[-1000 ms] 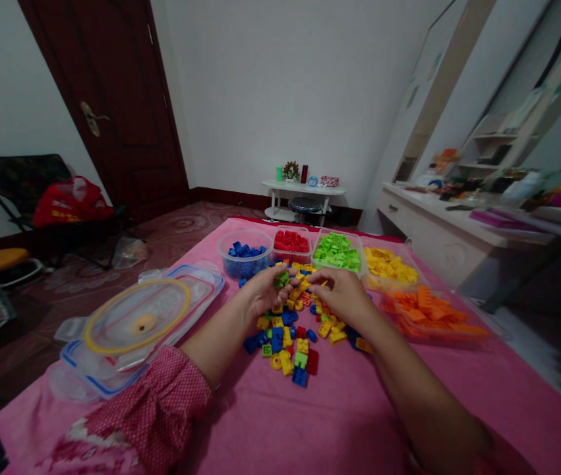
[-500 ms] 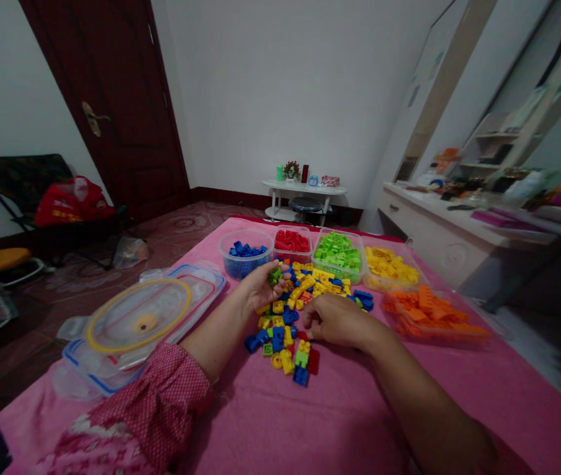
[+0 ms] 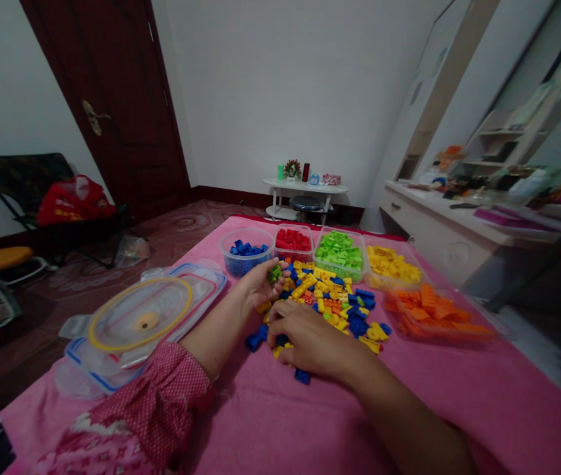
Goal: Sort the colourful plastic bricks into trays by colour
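Note:
A heap of mixed toy bricks (image 3: pixel 329 305) in blue, yellow, red and green lies on the pink cloth (image 3: pixel 310 422). My left hand (image 3: pixel 260 285) is cupped palm-up at the heap's far left edge, closed on several green bricks (image 3: pixel 275 273). My right hand (image 3: pixel 310 340) lies palm-down on the near part of the heap, fingers curled over bricks; what it grips is hidden. Behind the heap stand tubs of blue bricks (image 3: pixel 245 252), red bricks (image 3: pixel 293 241), green bricks (image 3: pixel 339 252), yellow bricks (image 3: pixel 393 267) and orange bricks (image 3: pixel 433 311).
Stacked clear container lids (image 3: pixel 144 316) with yellow, red and blue rims lie at the left on the cloth. A dark door (image 3: pixel 112 112), a folding chair with a red bag (image 3: pixel 72 201), a small white table (image 3: pixel 304 194) and a cluttered desk (image 3: pixel 482 211) surround the area.
My right hand has drawn back from the heap's far side to its near left part and now covers bricks there. My left hand stays put with the green bricks.

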A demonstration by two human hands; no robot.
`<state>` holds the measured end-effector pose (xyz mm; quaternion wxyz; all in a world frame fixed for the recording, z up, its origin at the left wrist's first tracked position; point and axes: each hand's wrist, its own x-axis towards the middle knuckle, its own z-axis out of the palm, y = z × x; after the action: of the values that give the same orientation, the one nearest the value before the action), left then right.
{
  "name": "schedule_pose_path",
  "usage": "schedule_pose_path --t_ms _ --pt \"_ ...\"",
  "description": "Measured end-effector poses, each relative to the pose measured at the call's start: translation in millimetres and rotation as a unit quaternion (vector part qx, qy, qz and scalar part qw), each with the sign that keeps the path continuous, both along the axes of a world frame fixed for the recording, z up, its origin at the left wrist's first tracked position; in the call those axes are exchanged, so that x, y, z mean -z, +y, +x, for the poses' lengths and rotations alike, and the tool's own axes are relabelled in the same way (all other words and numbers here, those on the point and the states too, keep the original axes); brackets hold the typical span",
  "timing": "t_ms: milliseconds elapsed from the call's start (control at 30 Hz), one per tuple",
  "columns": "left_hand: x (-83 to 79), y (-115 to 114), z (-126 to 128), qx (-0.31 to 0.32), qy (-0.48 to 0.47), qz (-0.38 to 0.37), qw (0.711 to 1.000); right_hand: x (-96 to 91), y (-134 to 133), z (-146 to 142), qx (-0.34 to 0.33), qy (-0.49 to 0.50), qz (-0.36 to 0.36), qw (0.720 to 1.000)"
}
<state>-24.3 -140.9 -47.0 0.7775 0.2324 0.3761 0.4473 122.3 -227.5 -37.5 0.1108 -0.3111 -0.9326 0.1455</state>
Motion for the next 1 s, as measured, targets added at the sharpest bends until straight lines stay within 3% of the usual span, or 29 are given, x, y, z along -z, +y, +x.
schedule_pose_path --t_ms 200,300,433,667,800,1000 --pt "-1.5 -0.5 1.9 -0.003 0.007 -0.010 1.000 -5.6 28.9 25.0 0.175 -0.082 0.068 0.979" --pt "0.5 0.4 2.2 -0.013 0.011 -0.006 1.000 -11.8 32.9 31.4 0.219 -0.086 0.093 0.967" --pt "0.1 -0.8 4.0 -0.022 0.000 0.008 1.000 -10.8 31.5 27.0 0.222 0.005 0.100 0.970" --pt "-5.6 -9.7 9.2 0.098 -0.119 0.061 0.986 -4.3 32.2 20.3 0.211 0.184 0.086 0.956" --pt "-7.0 -13.9 13.6 0.153 -0.130 0.078 0.976 -3.8 34.5 22.5 0.205 0.211 0.071 0.953" --pt "-16.2 -24.8 21.6 0.169 -0.121 0.069 0.976 6.2 41.9 25.4 0.215 0.211 0.058 0.952"
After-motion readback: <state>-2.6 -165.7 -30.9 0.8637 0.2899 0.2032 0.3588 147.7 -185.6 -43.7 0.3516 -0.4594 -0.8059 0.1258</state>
